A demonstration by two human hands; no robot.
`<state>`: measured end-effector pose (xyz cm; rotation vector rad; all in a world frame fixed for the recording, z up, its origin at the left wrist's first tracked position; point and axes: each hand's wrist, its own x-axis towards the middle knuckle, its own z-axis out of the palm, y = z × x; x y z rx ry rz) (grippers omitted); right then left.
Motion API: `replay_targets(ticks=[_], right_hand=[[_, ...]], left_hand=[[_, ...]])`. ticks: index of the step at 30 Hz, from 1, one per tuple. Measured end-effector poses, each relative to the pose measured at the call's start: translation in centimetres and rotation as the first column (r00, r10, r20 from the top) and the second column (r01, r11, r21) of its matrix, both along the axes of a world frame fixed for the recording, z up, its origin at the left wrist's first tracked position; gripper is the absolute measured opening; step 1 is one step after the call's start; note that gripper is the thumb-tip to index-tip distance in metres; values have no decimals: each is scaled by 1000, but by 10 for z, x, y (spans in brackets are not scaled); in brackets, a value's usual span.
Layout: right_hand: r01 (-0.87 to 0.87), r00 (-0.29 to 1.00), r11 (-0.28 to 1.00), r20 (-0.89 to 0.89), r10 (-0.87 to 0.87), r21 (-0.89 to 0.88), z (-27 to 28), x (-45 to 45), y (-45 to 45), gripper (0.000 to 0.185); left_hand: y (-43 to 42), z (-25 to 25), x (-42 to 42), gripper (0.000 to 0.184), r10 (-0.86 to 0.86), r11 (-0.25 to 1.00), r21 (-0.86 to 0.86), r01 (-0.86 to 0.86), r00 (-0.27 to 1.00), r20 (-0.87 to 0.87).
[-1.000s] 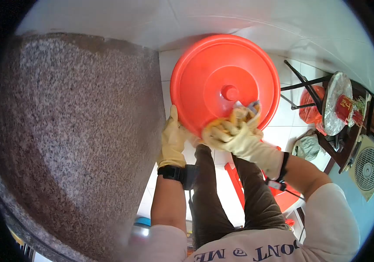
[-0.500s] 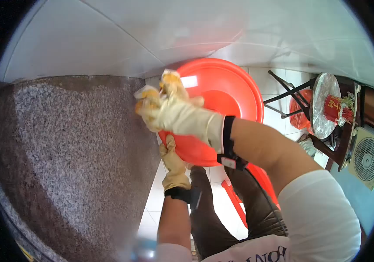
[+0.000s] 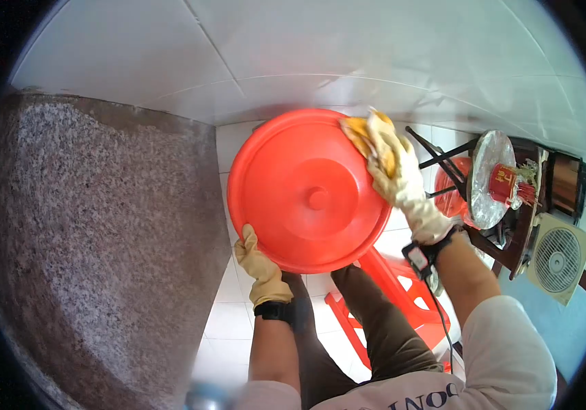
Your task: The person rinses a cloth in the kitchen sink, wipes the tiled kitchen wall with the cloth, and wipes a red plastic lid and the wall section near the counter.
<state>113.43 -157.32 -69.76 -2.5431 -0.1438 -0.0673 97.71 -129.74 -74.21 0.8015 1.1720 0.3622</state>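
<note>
A large round red plastic lid (image 3: pixel 276 198) with a small knob at its centre faces me, near the tiled wall. My left hand (image 3: pixel 257 263), in a cream glove, grips its lower left rim, thumb on the upper face and the other fingers partly hidden. At the upper right rim is my right hand (image 3: pixel 395 167), gloved too. Its fingers are closed on a yellow and white cloth (image 3: pixel 358 133), which lies against the lid's edge.
A speckled stone slab (image 3: pixel 122 239) fills the left side. White tiles make up the wall (image 3: pixel 307 41). A red plastic stool (image 3: pixel 402 294) stands near my legs. To the right are a foil-covered round table (image 3: pixel 490 184), a red pot (image 3: pixel 502 182) and a box fan (image 3: pixel 558 261).
My right hand has swept with the cloth from the lid's left side to its upper right rim. The lid now faces me more fully, its knob uncovered. My left hand still holds the rim.
</note>
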Motion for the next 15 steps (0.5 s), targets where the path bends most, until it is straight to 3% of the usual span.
replay_targets(ticks=[1, 3, 5, 6, 8, 9, 10, 12, 13, 14, 15], right_hand=[[79, 997, 992, 14, -80, 102, -7, -20, -11, 63], [259, 965, 863, -146, -216, 435, -29, -73, -23, 69], [407, 913, 477, -362, -187, 779, -59, -124, -22, 78], [443, 896, 300, -426, -123, 845, -59, -144, -7, 83], [807, 575, 207, -656, -489, 554, -54, -180, 29, 83], [814, 564, 229, -630, -534, 534, -64, -185, 36, 91], [750, 633, 160, -628, -452, 641, -69, -192, 40, 88], [836, 527, 147, -700, -483, 529, -55, -188, 61, 85], [777, 624, 416, -495, -605, 472, -97, -209, 60, 79], [820, 568, 289, -646, -509, 493, -82, -203, 69, 74], [836, 548, 270, -703, -453, 478, -68, -199, 74, 66]], left_hand=[[-4, 0, -4, 14, 19, 1000, 16, -19, 1000, -19], [-7, 10, -9, 17, 54, 997, -56, -52, 998, 27], [-4, 0, -26, 22, 65, 996, -58, -61, 995, 75], [-4, -1, -33, 24, 70, 997, -36, -68, 996, 49], [0, -1, -48, 27, 75, 997, 16, -75, 997, -6], [1, 5, -54, 32, 80, 997, 19, -79, 996, -38], [2, 12, -57, 37, 81, 997, 21, -80, 995, -65], [7, 12, -70, 47, 61, 998, 22, -59, 993, -97], [14, 3, -84, 52, 44, 999, 24, -42, 993, -108], [19, 1, -96, 58, 29, 999, 28, -25, 992, -120], [20, 8, -99, 64, 63, 998, 11, -62, 980, -191]])
